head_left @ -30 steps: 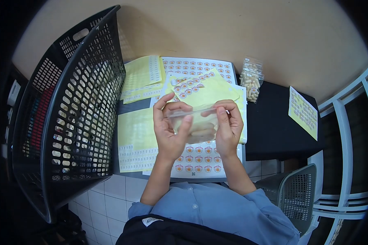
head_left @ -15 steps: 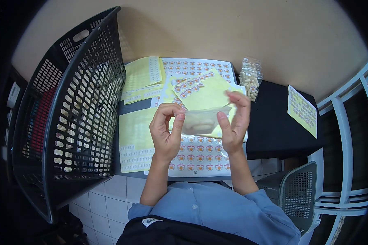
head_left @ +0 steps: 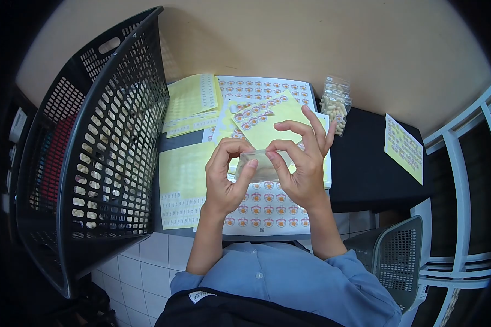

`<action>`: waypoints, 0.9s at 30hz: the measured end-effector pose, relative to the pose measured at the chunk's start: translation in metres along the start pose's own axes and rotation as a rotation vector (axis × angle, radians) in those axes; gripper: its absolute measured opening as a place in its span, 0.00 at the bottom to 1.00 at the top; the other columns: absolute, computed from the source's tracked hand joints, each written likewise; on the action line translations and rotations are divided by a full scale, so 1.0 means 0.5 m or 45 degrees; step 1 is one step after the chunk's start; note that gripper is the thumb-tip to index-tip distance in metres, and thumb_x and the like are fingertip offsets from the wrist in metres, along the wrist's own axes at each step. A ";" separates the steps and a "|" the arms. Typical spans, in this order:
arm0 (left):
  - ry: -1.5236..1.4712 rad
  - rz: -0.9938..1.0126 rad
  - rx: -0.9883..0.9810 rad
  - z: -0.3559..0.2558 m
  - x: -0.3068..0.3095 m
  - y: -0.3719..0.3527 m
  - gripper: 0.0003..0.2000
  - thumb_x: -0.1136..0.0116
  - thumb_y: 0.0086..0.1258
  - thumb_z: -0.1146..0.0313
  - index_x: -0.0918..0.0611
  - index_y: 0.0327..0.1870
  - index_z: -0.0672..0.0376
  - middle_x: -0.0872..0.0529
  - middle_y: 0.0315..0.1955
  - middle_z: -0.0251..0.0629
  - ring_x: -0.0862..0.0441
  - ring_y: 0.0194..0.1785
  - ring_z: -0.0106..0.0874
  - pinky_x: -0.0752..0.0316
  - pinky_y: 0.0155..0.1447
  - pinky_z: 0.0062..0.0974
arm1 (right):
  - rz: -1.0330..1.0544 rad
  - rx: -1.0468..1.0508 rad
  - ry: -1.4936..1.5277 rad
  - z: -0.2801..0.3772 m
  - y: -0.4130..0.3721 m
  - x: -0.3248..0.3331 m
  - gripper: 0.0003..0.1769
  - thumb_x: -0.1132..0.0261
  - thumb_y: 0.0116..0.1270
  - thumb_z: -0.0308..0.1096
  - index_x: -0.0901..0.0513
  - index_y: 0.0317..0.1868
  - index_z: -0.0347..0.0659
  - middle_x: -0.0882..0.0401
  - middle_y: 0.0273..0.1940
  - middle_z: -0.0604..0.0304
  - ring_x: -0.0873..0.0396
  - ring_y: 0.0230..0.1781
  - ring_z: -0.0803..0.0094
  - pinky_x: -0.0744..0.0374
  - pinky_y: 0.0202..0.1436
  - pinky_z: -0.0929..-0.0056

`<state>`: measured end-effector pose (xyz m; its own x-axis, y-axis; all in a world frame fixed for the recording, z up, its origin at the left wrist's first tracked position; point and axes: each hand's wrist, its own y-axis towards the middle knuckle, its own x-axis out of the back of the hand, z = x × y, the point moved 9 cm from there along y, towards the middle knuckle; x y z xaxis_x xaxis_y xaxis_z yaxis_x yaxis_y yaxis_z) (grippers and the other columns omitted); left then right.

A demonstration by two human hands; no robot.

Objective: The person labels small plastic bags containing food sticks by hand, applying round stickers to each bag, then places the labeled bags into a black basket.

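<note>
Between my two hands is a small clear plastic bag (head_left: pixel 263 170), held above the sheets of stickers; its contents are hard to make out. My left hand (head_left: pixel 227 171) pinches the bag's left side between thumb and fingers. At the top edge near the middle, my right hand (head_left: pixel 304 169) grips it with thumb and index finger, the other fingers raised and spread. Under the hands lies a white sheet of round orange-and-pink stickers (head_left: pixel 267 210). A yellow backing sheet (head_left: pixel 273 122), with some stickers along its edge, rests on the pile just beyond.
A tall black perforated basket (head_left: pixel 109 136) stands at the left. Yellow label sheets (head_left: pixel 183 163) lie beside it. Filled clear packs of capsules (head_left: pixel 334 106) sit near the wall, and another yellow sticker sheet (head_left: pixel 402 148) lies on the black cloth at right. A grey-green bin (head_left: pixel 401 256) stands below.
My right hand has moved left along the bag's top edge, toward my left hand, and its free fingers have spread upward. My left hand keeps its pinch.
</note>
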<state>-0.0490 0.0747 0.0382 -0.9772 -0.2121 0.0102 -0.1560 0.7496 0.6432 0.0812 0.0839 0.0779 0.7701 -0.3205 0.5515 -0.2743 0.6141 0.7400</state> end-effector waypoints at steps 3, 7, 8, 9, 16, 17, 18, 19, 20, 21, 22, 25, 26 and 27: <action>0.025 0.127 0.067 0.011 -0.010 -0.004 0.08 0.49 0.55 0.80 0.29 0.36 0.64 0.28 0.34 0.37 0.30 0.40 0.25 0.35 0.47 0.20 | -0.030 0.005 -0.008 0.001 -0.002 0.001 0.01 0.37 0.50 0.31 0.22 0.23 0.48 0.28 0.40 0.69 0.46 0.61 0.61 0.71 0.64 0.49; 0.075 0.134 0.059 0.014 -0.006 -0.002 0.06 0.48 0.55 0.81 0.28 0.34 0.65 0.27 0.33 0.38 0.29 0.39 0.25 0.34 0.46 0.20 | -0.039 0.015 -0.017 0.001 -0.001 -0.002 0.01 0.37 0.50 0.31 0.21 0.23 0.48 0.28 0.38 0.69 0.45 0.61 0.62 0.71 0.64 0.49; 0.094 0.129 0.061 0.014 -0.005 -0.001 0.06 0.48 0.56 0.81 0.28 0.33 0.65 0.26 0.32 0.38 0.28 0.38 0.25 0.33 0.45 0.20 | -0.031 0.016 -0.021 0.002 -0.001 -0.004 0.01 0.37 0.50 0.31 0.21 0.23 0.48 0.28 0.38 0.69 0.44 0.61 0.62 0.71 0.64 0.49; 0.095 0.129 0.062 0.015 -0.006 0.001 0.06 0.48 0.56 0.81 0.28 0.33 0.65 0.26 0.32 0.38 0.28 0.38 0.25 0.33 0.45 0.20 | -0.022 0.017 -0.026 0.002 -0.001 -0.005 0.01 0.37 0.50 0.31 0.21 0.23 0.48 0.28 0.38 0.69 0.44 0.61 0.62 0.71 0.64 0.49; 0.211 0.064 -0.022 0.003 -0.005 0.005 0.03 0.48 0.56 0.79 0.28 0.31 0.64 0.25 0.28 0.39 0.28 0.32 0.26 0.33 0.38 0.21 | 0.035 -0.008 -0.009 0.001 0.000 -0.018 0.01 0.39 0.51 0.32 0.22 0.24 0.49 0.28 0.40 0.68 0.44 0.61 0.61 0.72 0.63 0.48; 0.234 0.017 -0.057 -0.001 -0.002 0.005 0.03 0.47 0.56 0.78 0.27 0.30 0.64 0.25 0.26 0.39 0.27 0.29 0.28 0.32 0.34 0.21 | 0.035 -0.018 0.011 0.004 0.001 -0.020 0.01 0.40 0.52 0.32 0.23 0.24 0.49 0.27 0.41 0.68 0.44 0.61 0.61 0.73 0.63 0.47; 0.235 0.015 -0.056 -0.001 -0.003 0.005 0.03 0.47 0.56 0.78 0.27 0.30 0.64 0.25 0.26 0.39 0.27 0.29 0.28 0.32 0.34 0.21 | 0.036 -0.028 0.031 0.005 0.002 -0.021 0.01 0.40 0.52 0.31 0.23 0.24 0.49 0.27 0.42 0.68 0.44 0.61 0.61 0.74 0.63 0.47; 0.262 0.025 -0.063 -0.002 -0.005 0.004 0.03 0.48 0.56 0.79 0.28 0.30 0.64 0.25 0.26 0.40 0.27 0.29 0.29 0.32 0.34 0.22 | 0.039 -0.028 0.033 0.005 0.002 -0.025 0.01 0.40 0.52 0.31 0.23 0.24 0.49 0.27 0.42 0.68 0.44 0.61 0.61 0.74 0.63 0.47; 0.290 0.034 -0.070 -0.003 -0.008 0.003 0.03 0.49 0.57 0.79 0.28 0.31 0.64 0.26 0.26 0.40 0.27 0.29 0.30 0.32 0.34 0.22 | 0.038 -0.003 0.014 0.007 0.001 -0.029 0.01 0.40 0.52 0.31 0.23 0.24 0.48 0.27 0.42 0.68 0.45 0.61 0.62 0.74 0.63 0.47; 0.293 0.032 -0.068 -0.004 -0.008 0.003 0.03 0.49 0.57 0.79 0.28 0.31 0.64 0.26 0.26 0.40 0.27 0.29 0.30 0.32 0.34 0.22 | 0.036 0.022 -0.004 0.010 0.001 -0.032 0.01 0.40 0.52 0.31 0.23 0.24 0.48 0.27 0.43 0.69 0.45 0.62 0.62 0.74 0.63 0.47; 0.324 0.030 -0.082 -0.007 -0.009 0.004 0.03 0.49 0.57 0.79 0.29 0.31 0.64 0.26 0.26 0.40 0.27 0.29 0.30 0.32 0.34 0.23 | 0.040 0.025 0.000 0.011 0.000 -0.036 0.01 0.40 0.52 0.31 0.23 0.24 0.48 0.27 0.43 0.69 0.45 0.62 0.62 0.74 0.63 0.47; 0.375 0.018 -0.104 -0.013 -0.007 0.004 0.03 0.50 0.57 0.80 0.29 0.31 0.64 0.27 0.27 0.41 0.28 0.30 0.32 0.32 0.34 0.24 | 0.025 0.023 0.013 0.012 0.000 -0.044 0.02 0.41 0.52 0.30 0.23 0.24 0.48 0.27 0.41 0.69 0.44 0.61 0.64 0.74 0.63 0.47; 0.388 0.014 -0.114 -0.014 -0.006 0.003 0.04 0.51 0.57 0.80 0.29 0.32 0.64 0.27 0.27 0.41 0.28 0.30 0.32 0.32 0.34 0.24 | 0.008 0.031 0.028 0.014 -0.001 -0.044 0.02 0.41 0.52 0.30 0.23 0.24 0.48 0.27 0.40 0.69 0.44 0.61 0.64 0.74 0.63 0.48; 0.391 0.011 -0.111 -0.014 -0.005 0.003 0.04 0.51 0.57 0.80 0.29 0.32 0.64 0.27 0.27 0.41 0.28 0.30 0.32 0.32 0.34 0.24 | -0.010 0.037 0.043 0.015 -0.001 -0.044 0.02 0.41 0.52 0.30 0.23 0.24 0.48 0.27 0.40 0.70 0.43 0.61 0.65 0.74 0.63 0.48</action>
<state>-0.0458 0.0719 0.0443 -0.8870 -0.3955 0.2382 -0.1221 0.6984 0.7052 0.0601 0.0853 0.0682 0.7913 -0.3002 0.5327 -0.2846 0.5903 0.7554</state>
